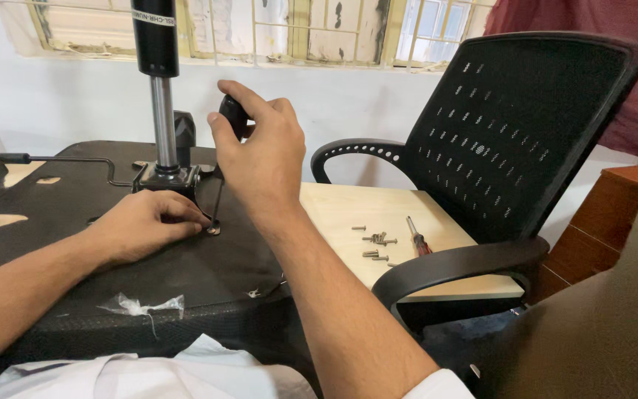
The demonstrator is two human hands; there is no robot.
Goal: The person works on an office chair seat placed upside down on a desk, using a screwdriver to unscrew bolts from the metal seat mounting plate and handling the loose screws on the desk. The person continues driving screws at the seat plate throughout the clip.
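Observation:
An upturned black office chair seat (75, 244) lies on the bench with its metal mechanism plate (167, 179) and gas cylinder (158, 81) standing upright. My right hand (260, 151) grips the black handle of a screwdriver (232, 118), whose shaft runs down to a screw (214, 230) at the plate's edge. My left hand (145, 222) rests flat on the seat underside, with its fingertips beside that screw and the screwdriver tip.
A mesh chair back (511, 125) with two armrests stands on the wooden bench (341, 214). Several loose screws (374, 244) and a red-handled screwdriver (416, 238) lie on the wood. A scrap of clear plastic (138, 304) lies on the seat edge. A lever (53, 159) sticks out left.

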